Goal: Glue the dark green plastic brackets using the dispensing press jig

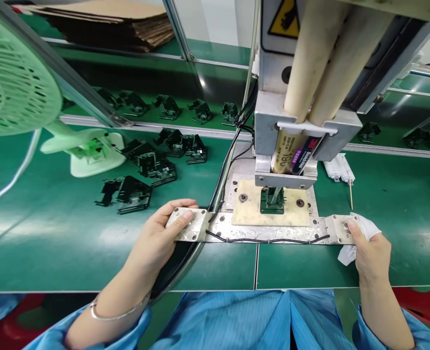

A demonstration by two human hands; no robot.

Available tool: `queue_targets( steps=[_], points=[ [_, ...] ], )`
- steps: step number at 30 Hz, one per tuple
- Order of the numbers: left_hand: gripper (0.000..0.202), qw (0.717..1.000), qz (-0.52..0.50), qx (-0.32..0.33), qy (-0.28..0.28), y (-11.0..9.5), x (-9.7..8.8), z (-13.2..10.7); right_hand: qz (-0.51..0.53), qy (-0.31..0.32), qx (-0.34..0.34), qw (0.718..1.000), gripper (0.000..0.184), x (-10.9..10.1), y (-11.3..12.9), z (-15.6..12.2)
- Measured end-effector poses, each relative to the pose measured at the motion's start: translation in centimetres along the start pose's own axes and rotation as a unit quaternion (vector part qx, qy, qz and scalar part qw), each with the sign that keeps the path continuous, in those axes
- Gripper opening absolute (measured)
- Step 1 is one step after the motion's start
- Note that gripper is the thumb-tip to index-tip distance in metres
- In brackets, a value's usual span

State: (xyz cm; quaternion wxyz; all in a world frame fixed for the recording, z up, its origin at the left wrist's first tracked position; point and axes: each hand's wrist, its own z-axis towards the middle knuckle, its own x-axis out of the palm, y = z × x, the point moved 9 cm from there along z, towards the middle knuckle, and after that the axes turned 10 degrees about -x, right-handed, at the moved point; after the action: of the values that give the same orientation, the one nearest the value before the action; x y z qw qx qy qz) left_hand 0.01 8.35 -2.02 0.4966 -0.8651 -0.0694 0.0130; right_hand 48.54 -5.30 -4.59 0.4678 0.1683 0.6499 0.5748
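My left hand point(155, 239) is closed around the left metal button box point(200, 226), its thumb lying on top where the button is. On the other side, my right hand point(374, 253) grips the right metal button box point(338, 229) with the thumb on its round button. A crumpled white cloth point(368, 226) is tucked under that hand. Between the boxes, a cream fixture plate point(246, 215) holds a small dark plastic part point(269, 208). A nozzle reaches down to the part from the two-barrel adhesive cartridge point(298, 151) in the machine above.
Black plastic assemblies point(136, 194) lie at the left; several more point(201, 111) line the strip behind. A green fan point(94, 158) stands at the left. Black cables point(224, 170) run beside the machine head point(266, 116). White packets point(340, 167) and a thin stick point(351, 194) lie right.
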Motion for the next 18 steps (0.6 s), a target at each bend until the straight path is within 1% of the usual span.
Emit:
queue_targets(
  steps=[5,8,12,17,18],
  points=[
    [0.062,1.0,0.003,-0.002,0.0,0.18,-0.12,0.04,0.009,-0.002,0.008,1.0,0.068,0.12,-0.06,-0.04],
    [0.067,1.0,0.008,0.0,-0.003,0.09,-0.05,0.03,-0.001,-0.004,0.014,1.0,0.069,0.08,0.12,0.02],
    [0.068,1.0,0.027,0.008,-0.009,-0.11,0.04,0.03,-0.019,-0.003,0.037,0.999,0.071,-0.05,0.18,-0.05],
    [0.068,0.995,0.095,0.017,-0.013,-0.16,-0.57,0.34,-0.021,0.001,0.053,0.998,0.071,-0.21,-0.09,-0.28],
    [0.066,0.992,0.123,0.028,-0.024,-0.49,-0.87,0.32,-0.018,0.001,0.052,0.998,0.07,-0.21,-0.12,-0.3]
  ],
)
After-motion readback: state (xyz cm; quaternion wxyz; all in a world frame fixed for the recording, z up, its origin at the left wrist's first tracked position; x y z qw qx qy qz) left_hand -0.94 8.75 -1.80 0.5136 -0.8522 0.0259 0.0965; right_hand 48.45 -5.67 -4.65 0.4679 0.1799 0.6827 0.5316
